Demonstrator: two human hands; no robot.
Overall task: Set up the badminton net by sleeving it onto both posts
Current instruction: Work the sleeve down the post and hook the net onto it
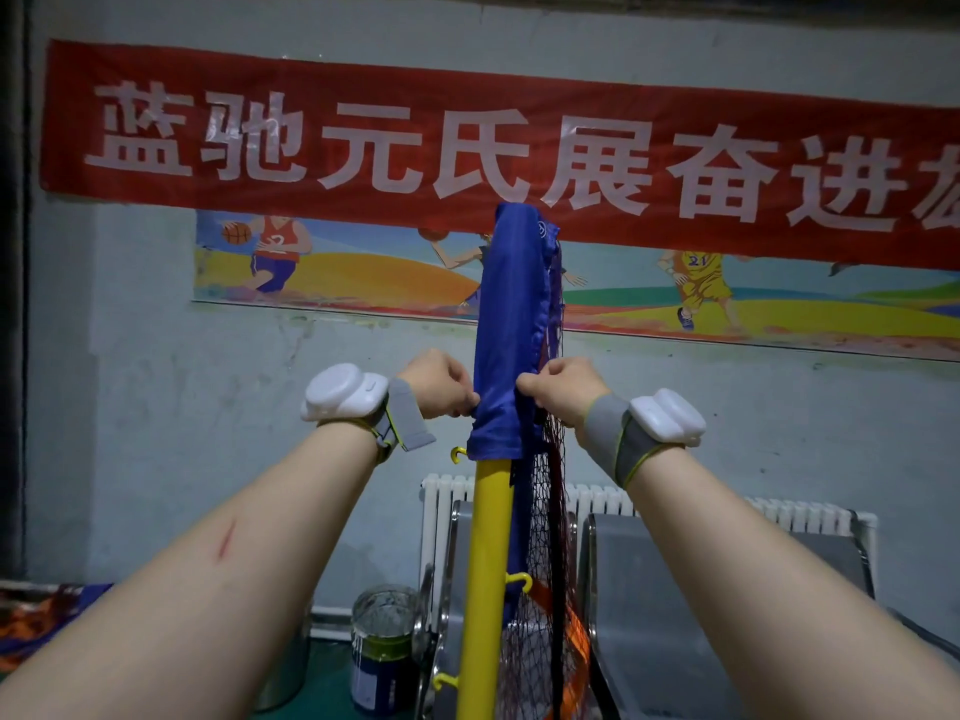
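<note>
Blue sleeve point(511, 324) already over the top of the yellow post point(485, 563), hem bunched just above the top hook point(458, 454). Pinched on both sides right now: left hand point(439, 384) with fingers curled tight on the left edge, right hand point(563, 389) doing the same on the right edge, level with each other. Best bet from here, probably: pull down evenly with both, small tugs, no yanking one side or the fabric twists and jams on the pole. Worth easing the hem out and around that hook instead of dragging straight over it, looks like an easy snag. Same deal for the lower hooks point(519, 582) further down. Mesh point(550, 589) and orange strap point(574, 631) hanging loose on the right, just beside the post, so better kept outside the sleeve and clear of the hooks. Slippery-looking nylon, so regrip lower after each tug rather than stretching. Only one post in view, second one presumably not done yet.
</note>
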